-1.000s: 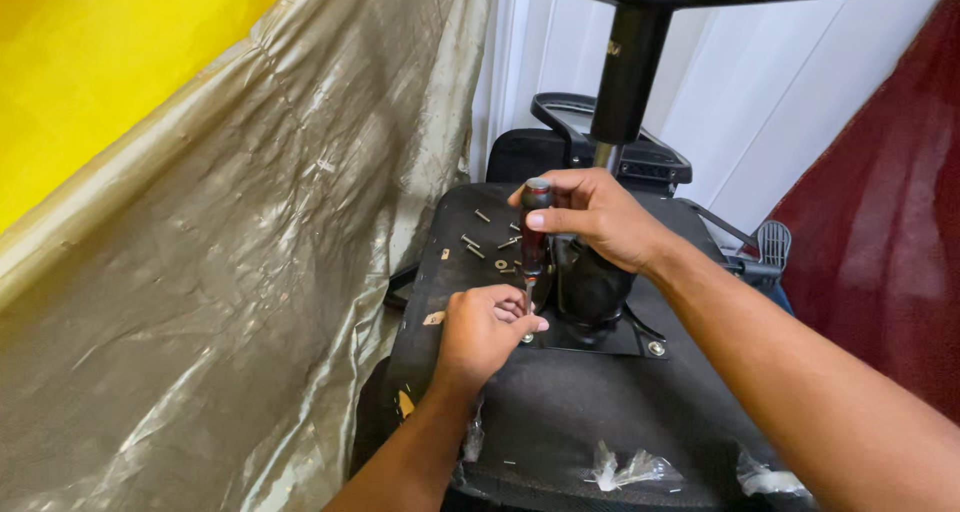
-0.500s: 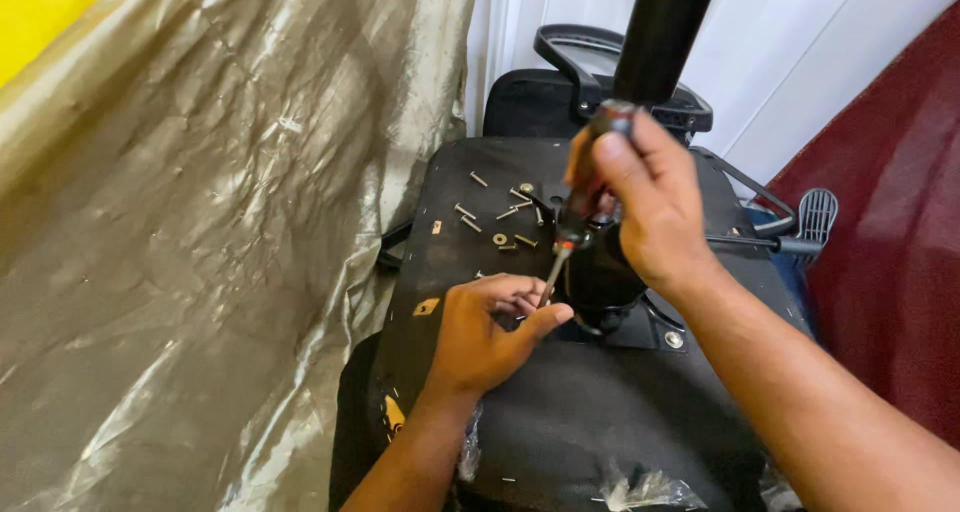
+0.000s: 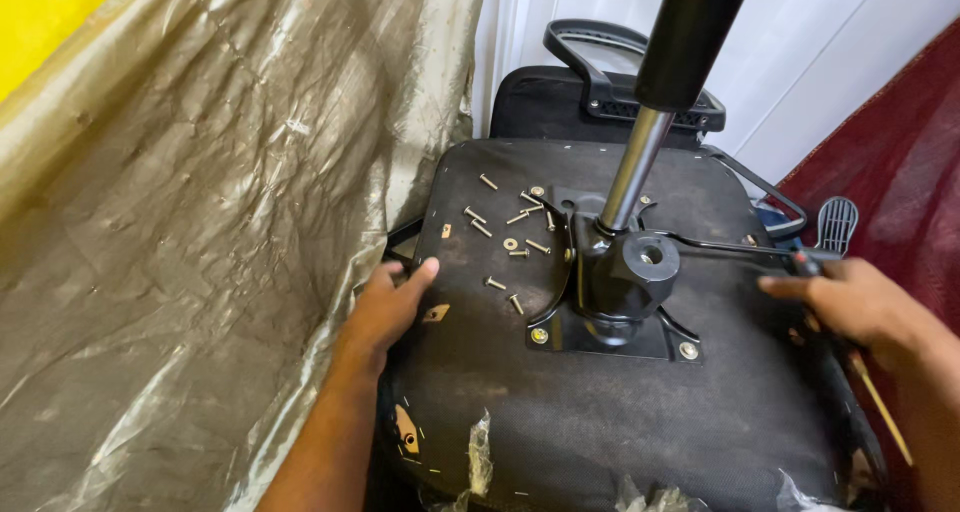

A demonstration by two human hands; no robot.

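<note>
1. Grips the left rim of the upturned chair seat (image 3: 600, 422) with the left hand (image 3: 385, 307), thumb on top, the other fingers curled under and hidden.
2. Holds a screwdriver (image 3: 880, 407) in the right hand (image 3: 850, 302) at the seat's right edge, fingers closed around the handle, shaft pointing down and away.
3. Risks scattering the loose screws (image 3: 510, 242) lying unsecured on the fabric just left of the mechanism plate (image 3: 615, 302): probably enough to tilt or jolt the seat.
4. May lose rolled screws in the folds of the crinkled plastic sheet (image 3: 200, 222) touching the left edge.
5. Could snag a wrist on the thin lever (image 3: 730, 247) near the right hand.
6. Blocks reach over the middle with the upright gas cylinder (image 3: 640, 162); crowds the far side with an armrest (image 3: 610, 67).
</note>
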